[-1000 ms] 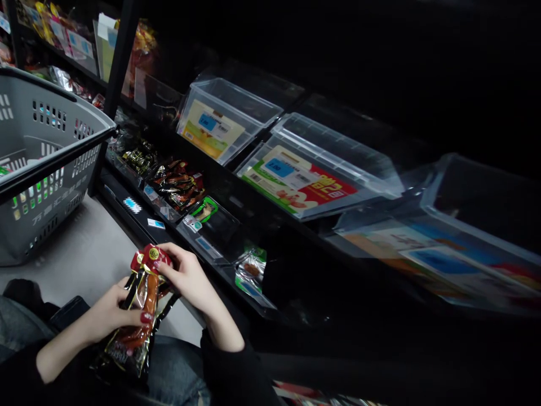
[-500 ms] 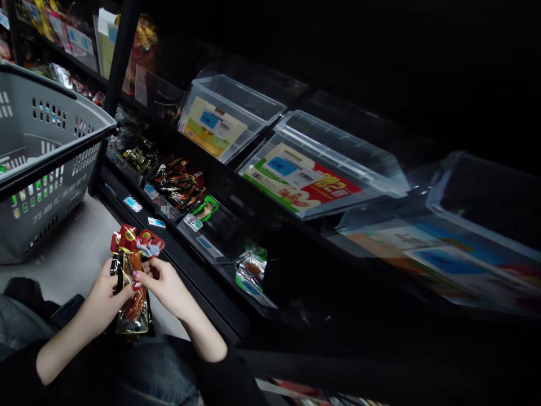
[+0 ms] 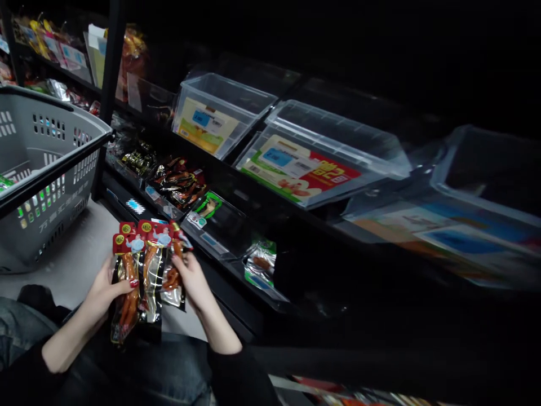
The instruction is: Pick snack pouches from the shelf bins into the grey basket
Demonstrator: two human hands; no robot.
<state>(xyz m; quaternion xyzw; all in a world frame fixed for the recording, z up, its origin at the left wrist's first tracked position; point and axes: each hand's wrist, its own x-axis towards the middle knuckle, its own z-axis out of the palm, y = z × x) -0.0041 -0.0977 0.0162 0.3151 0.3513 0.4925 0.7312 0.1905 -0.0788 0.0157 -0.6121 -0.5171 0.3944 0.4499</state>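
Several vacuum-sealed snack packs [image 3: 152, 270] with red headers and clear fronts are fanned out between my hands, low in the head view. Brown pieces, apparently meat, show through the plastic. My left hand [image 3: 101, 290] grips the leftmost packs, its thumb across their front. At the other side, my right hand [image 3: 191, 276] pinches the rightmost pack near its upper part. The middle pack overlaps both neighbours, so which hand bears it I cannot tell. Beyond the packs, similar-looking brown packs [image 3: 180, 180] lie in a clear shelf bin.
A grey shopping basket [image 3: 76, 163] stands at the left, with some goods inside. Clear bins [image 3: 338, 175] with price labels line the dark shelf on the right. A green-edged pack [image 3: 261, 262] sits in the lower row. A black shelf post [image 3: 110, 62] rises behind the basket.
The packs, stacked together before, are now spread side by side. My right hand has moved right, away from my left, with a pack in its fingers. The view has shifted slightly.
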